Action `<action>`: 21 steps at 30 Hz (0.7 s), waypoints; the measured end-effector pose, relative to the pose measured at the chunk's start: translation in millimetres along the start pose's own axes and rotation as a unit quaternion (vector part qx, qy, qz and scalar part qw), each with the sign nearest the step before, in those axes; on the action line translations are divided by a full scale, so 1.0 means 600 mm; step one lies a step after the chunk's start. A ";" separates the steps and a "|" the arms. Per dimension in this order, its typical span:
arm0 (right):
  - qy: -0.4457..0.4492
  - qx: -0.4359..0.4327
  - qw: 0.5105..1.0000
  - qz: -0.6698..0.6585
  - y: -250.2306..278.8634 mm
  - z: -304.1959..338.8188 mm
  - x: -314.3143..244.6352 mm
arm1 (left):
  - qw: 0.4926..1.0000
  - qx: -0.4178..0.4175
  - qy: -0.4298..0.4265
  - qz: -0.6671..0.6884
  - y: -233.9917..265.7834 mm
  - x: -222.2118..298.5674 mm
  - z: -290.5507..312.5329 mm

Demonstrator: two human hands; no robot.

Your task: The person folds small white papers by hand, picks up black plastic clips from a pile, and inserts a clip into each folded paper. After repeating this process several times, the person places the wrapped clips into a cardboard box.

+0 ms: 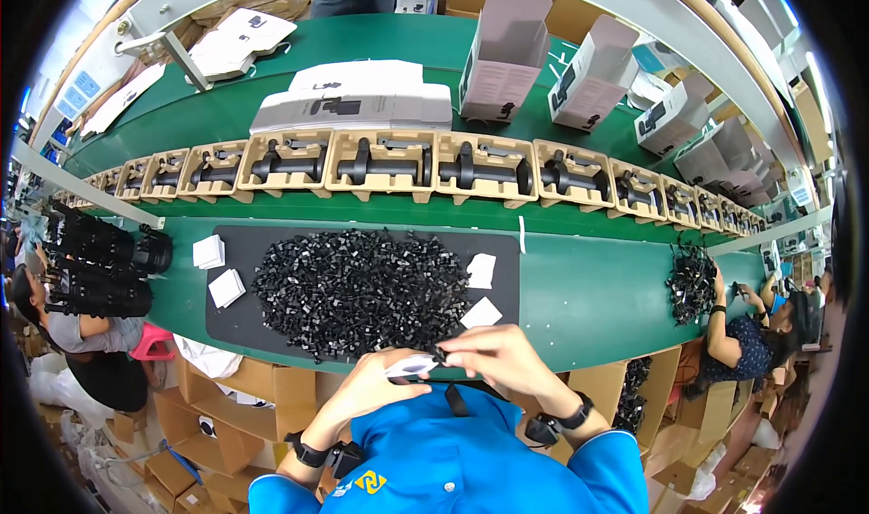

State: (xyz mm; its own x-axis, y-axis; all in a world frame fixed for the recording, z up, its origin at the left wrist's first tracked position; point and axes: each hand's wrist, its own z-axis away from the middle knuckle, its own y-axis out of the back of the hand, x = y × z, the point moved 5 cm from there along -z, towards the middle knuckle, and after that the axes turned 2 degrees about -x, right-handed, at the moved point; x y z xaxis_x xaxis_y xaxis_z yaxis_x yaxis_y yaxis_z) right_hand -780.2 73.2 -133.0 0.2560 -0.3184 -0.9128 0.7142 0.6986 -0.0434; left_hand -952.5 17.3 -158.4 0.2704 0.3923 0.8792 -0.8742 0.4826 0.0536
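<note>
- At the lower centre of the frame, a flat white piece (pixel 412 366) is held in front of the blue shirt (pixel 444 451), gripped between the thumb and fingers of the left hand (pixel 373 380).
- Just beside it, a small black part (pixel 441 355) is pinched by the right hand (pixel 493 358), whose thumb and forefinger are brought together on it; whether the part is touched to the white piece cannot be told.
- A black strap is worn on each wrist.
- Below the hands, at the lower left, open cardboard boxes (pixel 294 404) are seen.
- Beyond the hands, at the centre, a wide heap of small black parts (pixel 362 288) is spread on a dark mat (pixel 504 319).
- The heap is flanked by white paper stacks (pixel 209 252), two on each side.
- The mat is laid on a green table (pixel 588 288), where another black pile (pixel 691 283) is placed at the right.
- Across the middle, a row of tan trays (pixel 385 185) is filled with black tube-shaped items (pixel 486 172).
- At the upper right, open upright boxes (pixel 507 66) are stood behind the trays.
</note>
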 end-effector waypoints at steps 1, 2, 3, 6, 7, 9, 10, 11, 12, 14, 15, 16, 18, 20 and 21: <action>0.117 0.034 0.991 0.062 -0.002 0.019 -0.026 | 0.996 -0.018 -0.044 -0.080 -0.002 0.004 -0.004; 0.192 0.077 0.974 0.094 -0.007 0.036 -0.042 | 0.996 -0.023 -0.042 -0.082 -0.005 0.013 -0.008; 0.206 0.077 0.968 0.118 -0.015 0.044 -0.041 | 0.992 -0.017 -0.097 -0.078 -0.011 0.036 -0.013; 0.236 0.100 0.950 0.180 -0.023 0.058 -0.045 | 0.989 -0.026 -0.120 -0.080 -0.014 0.068 -0.015; 0.253 0.116 0.930 0.240 -0.023 0.064 -0.052 | 0.992 -0.037 -0.105 -0.053 -0.015 0.068 -0.015; 0.246 0.106 0.908 0.322 -0.028 0.075 -0.060 | 0.992 -0.042 -0.110 -0.051 -0.017 0.067 -0.015; 0.246 0.106 0.908 0.323 -0.031 0.081 -0.061 | 0.992 -0.042 -0.110 -0.051 -0.017 0.065 -0.014; 0.233 0.087 0.896 0.368 -0.038 0.085 -0.059 | 0.991 -0.043 -0.120 -0.050 -0.016 0.066 -0.014; 0.218 0.066 0.882 0.413 -0.046 0.089 -0.058 | 0.990 -0.044 -0.129 -0.049 -0.015 0.067 -0.014; 0.196 0.083 0.892 0.398 -0.056 0.087 -0.061 | 0.990 -0.041 -0.119 -0.066 -0.012 0.072 -0.014; 0.164 0.044 0.894 0.414 -0.063 0.078 -0.055 | 0.990 -0.036 -0.109 -0.083 -0.011 0.072 -0.014; 0.132 0.003 0.894 0.428 -0.071 0.071 -0.045 | 0.990 -0.039 -0.109 -0.084 -0.015 0.073 -0.013; 0.113 -0.031 0.902 0.415 -0.082 0.053 -0.030 | 0.986 -0.022 -0.127 -0.105 -0.012 0.078 -0.015; 0.107 -0.013 0.907 0.408 -0.088 0.047 -0.038 | 0.985 -0.030 -0.137 -0.103 -0.011 0.076 -0.017; 0.108 -0.014 0.907 0.407 -0.089 0.047 -0.041 | 0.989 -0.014 -0.143 -0.045 -0.009 0.078 -0.013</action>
State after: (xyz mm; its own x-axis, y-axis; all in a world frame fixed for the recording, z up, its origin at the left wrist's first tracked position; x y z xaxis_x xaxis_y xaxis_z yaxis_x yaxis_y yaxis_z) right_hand -806.3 25.6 -96.9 0.5557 0.4415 -0.7045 0.3282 0.6620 0.6738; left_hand -932.0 39.1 -120.9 0.2176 0.1111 0.9697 -0.8395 0.5281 0.1279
